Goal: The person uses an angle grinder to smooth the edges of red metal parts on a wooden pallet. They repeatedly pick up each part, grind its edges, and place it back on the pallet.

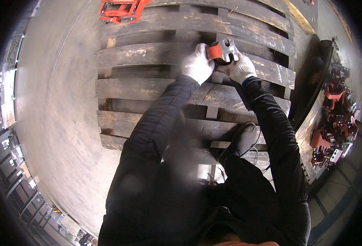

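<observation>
Both my hands wear white knit gloves and are held out over a wooden pallet [148, 86]. Between them is a metal bracket [226, 48], silver with notched cutouts on its right side and an orange-red band on its left. My left hand [198, 65] is closed on the bracket's orange-red end. From the right, my right hand [241, 68] grips the silver end, its fingers partly hidden behind the piece. Black sleeves cover both arms.
Red metal frames [123, 10] lie at the pallet's far left corner. On the right, a heap of red and dark metal parts [332, 123] rests beyond a dark upright board [312, 82]. My shoe [244, 137] is on the pallet's near side. Concrete floor [54, 102] stretches to the left.
</observation>
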The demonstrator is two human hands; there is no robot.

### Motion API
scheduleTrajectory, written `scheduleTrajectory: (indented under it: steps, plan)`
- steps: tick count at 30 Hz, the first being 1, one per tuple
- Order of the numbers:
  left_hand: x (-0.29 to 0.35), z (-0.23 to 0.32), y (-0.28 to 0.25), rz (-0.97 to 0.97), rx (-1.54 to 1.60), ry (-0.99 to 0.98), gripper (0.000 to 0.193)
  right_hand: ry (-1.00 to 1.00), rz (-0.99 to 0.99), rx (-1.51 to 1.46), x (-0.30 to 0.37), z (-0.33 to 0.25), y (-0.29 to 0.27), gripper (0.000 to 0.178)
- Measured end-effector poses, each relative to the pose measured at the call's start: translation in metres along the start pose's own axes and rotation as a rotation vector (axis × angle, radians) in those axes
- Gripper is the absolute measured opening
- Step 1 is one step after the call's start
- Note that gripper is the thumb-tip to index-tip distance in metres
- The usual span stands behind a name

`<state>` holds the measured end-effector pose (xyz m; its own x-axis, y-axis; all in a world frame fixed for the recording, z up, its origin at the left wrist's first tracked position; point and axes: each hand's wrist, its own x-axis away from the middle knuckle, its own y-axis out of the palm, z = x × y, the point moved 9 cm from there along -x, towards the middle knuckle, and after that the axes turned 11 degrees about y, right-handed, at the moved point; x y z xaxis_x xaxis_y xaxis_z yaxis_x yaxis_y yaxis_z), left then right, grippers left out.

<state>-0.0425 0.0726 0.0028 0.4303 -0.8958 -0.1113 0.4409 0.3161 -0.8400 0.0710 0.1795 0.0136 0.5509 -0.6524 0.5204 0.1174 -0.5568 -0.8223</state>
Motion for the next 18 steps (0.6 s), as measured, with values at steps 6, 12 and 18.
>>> scheduleTrajectory:
  steps: [6, 12, 18]
  plan:
    - [0.001, 0.000, 0.000, 0.025, 0.004, 0.017, 0.056, -0.050, 0.044, -0.152, 0.026, 0.019, -0.002, 0.081]
    - [0.000, -0.005, 0.007, -0.087, -0.026, -0.051, 0.059, -0.035, -0.085, -0.165, 0.064, 0.026, 0.012, 0.096]
    - [0.001, -0.004, 0.006, -0.056, -0.020, -0.045, 0.058, 0.053, 0.029, -0.285, 0.059, 0.060, 0.022, 0.095]
